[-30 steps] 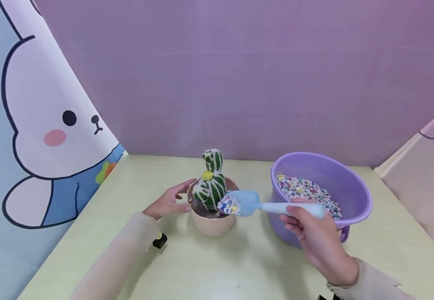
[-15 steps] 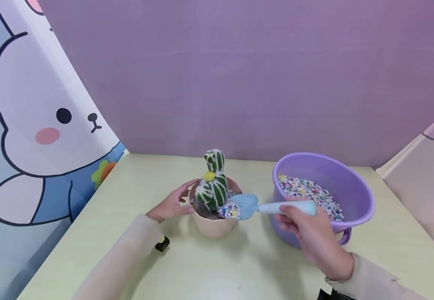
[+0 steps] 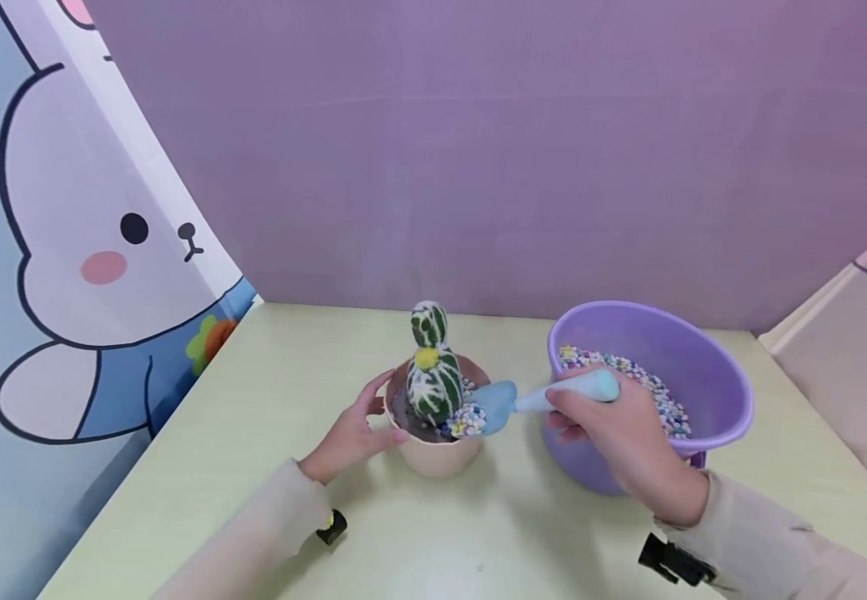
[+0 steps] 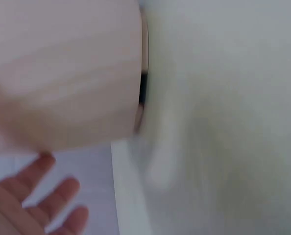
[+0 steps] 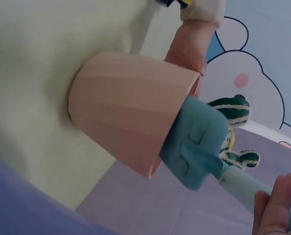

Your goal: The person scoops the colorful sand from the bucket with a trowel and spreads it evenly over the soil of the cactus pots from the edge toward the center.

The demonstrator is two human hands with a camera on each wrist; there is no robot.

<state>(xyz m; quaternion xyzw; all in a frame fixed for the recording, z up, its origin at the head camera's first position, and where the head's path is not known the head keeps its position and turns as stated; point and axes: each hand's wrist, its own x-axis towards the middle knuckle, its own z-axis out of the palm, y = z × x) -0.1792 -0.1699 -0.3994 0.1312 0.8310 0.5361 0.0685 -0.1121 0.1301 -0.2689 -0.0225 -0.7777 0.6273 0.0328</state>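
Right hand [image 3: 628, 442] grips the scoop [image 3: 531, 400] by its pale blue handle, fingers wrapped around the grip, thumb side up. The handle end sticks out past the knuckles toward the bucket [image 3: 711, 433]. The blade points left and tilts down over the near-right rim of the pot [image 3: 437, 454]. The blade tip sits at a small pile of pebbles [image 3: 467, 421] lying on the dark soil just inside that rim. In the right wrist view the blade [image 5: 197, 147] overlaps the pot rim [image 5: 135, 122], with fingertips [image 5: 275, 205] on the handle at the lower right.

Left hand [image 3: 351, 433] is at the pot's left side. Fingers are straight and lightly spread, and the tips touch the pot wall just under the rim. It does not wrap the pot; it is a flat steadying contact. The left wrist view is blurred: pot wall [image 4: 67, 73] fills the upper left, and loose spread fingers [image 4: 42, 196] sit below it. Contact cannot be confirmed from that view.

The cactus [image 3: 432, 375] stands upright in the middle of the pot, two green lobes with white ribs and a yellow spot between them. It sits between the two hands, left of the scoop blade, apart from both sets of fingers.

The bucket is purple, stands on the table [image 3: 253, 467] right of the pot, and is part full of mixed-colour pebbles. The right hand hangs in front of its left wall. Pot and bucket stand close but not touching.

A rabbit backdrop [image 3: 88, 250] stands on the left.
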